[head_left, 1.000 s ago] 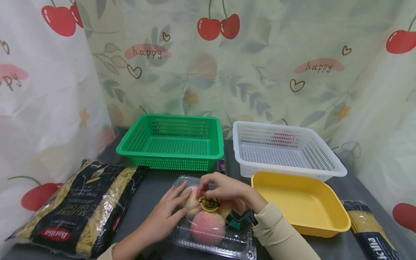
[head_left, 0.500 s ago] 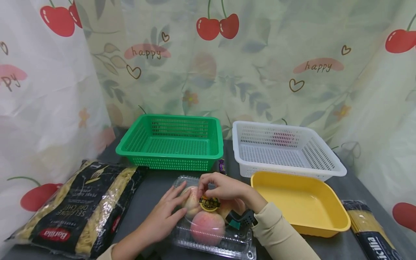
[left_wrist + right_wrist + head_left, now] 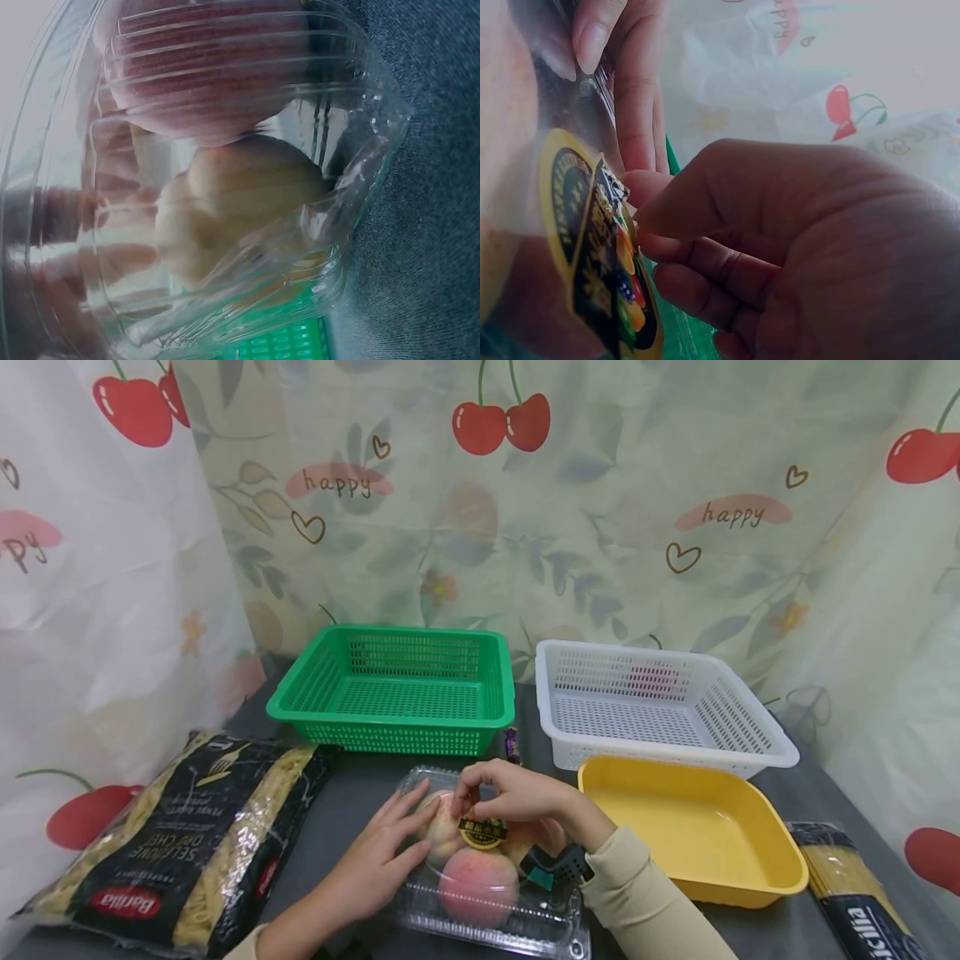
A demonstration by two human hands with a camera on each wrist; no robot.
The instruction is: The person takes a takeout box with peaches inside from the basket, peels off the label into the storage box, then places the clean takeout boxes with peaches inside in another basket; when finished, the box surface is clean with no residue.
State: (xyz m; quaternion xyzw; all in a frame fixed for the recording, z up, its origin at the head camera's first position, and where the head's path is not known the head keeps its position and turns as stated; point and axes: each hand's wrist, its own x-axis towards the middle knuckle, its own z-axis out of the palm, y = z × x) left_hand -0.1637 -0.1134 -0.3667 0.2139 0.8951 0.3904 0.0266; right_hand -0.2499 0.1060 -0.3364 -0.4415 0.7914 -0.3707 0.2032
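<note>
Head view: a clear plastic clamshell (image 3: 555, 917) of peaches lies on the dark tabletop (image 3: 360, 802), directly under both hands and between the two forearms. The left hand (image 3: 378, 864) spreads its fairly straight fingers over the clamshell's left side, above the pale left peach (image 3: 444, 843). Close beside it, the right hand (image 3: 517, 789) curls over the far part of the lid, thumb and forefinger pinching the edge of a black-and-gold label (image 3: 483, 833); its knuckles and wrist cover much of the right peach (image 3: 553, 839). The pink front peach (image 3: 478, 889) shows most fully, nearest the wearer. Whether more fruit sits under the hands cannot be told.

Right wrist view catches the pinch from the side, though the fingertips hide just how much of the label's edge they hold. Left wrist view is blurred: fingers are faint through the ridged plastic, and glare washes out one corner.

A black strap (image 3: 564, 864) on the right wrist is partly tucked beneath the sleeve. Right of the clamshell is a yellow tub (image 3: 690, 835); beyond that, a spaghetti packet (image 3: 855, 885) is cut off by the frame's lower edge.
</note>
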